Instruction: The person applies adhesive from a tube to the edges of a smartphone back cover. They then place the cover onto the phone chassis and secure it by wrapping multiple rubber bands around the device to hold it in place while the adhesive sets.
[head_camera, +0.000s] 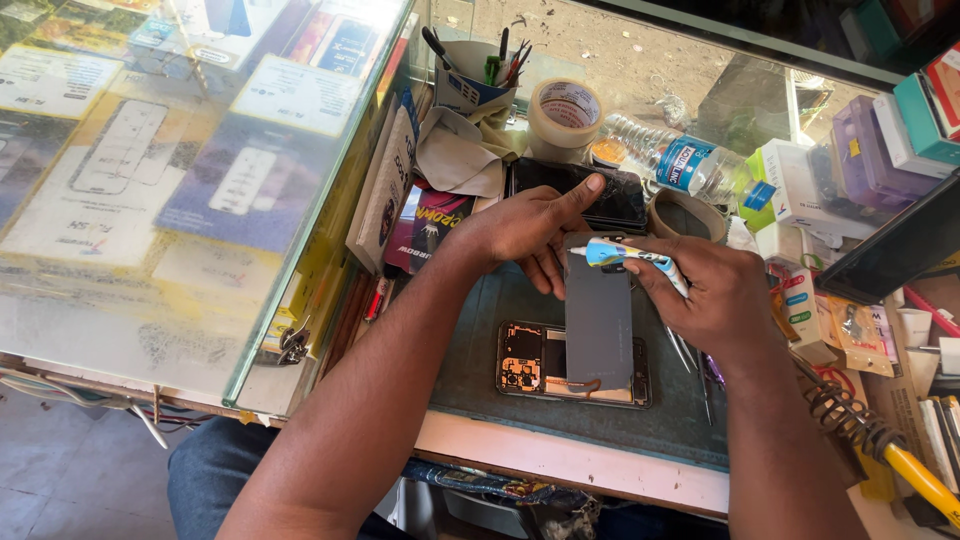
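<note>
Here, the opened phone (572, 364) lies face down on the grey-green mat (480, 350). Above it, the left hand (525, 228) pinches the top edge of a grey battery (598, 318) that stands on the phone, while the right hand (705, 292) grips a small blue-and-white glue tube (628, 256) by that edge.

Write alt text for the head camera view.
Two hands work over an opened phone on a mat: the left hand steadies a grey panel, the right hand holds a small blue-and-white tool at its top edge.
</note>
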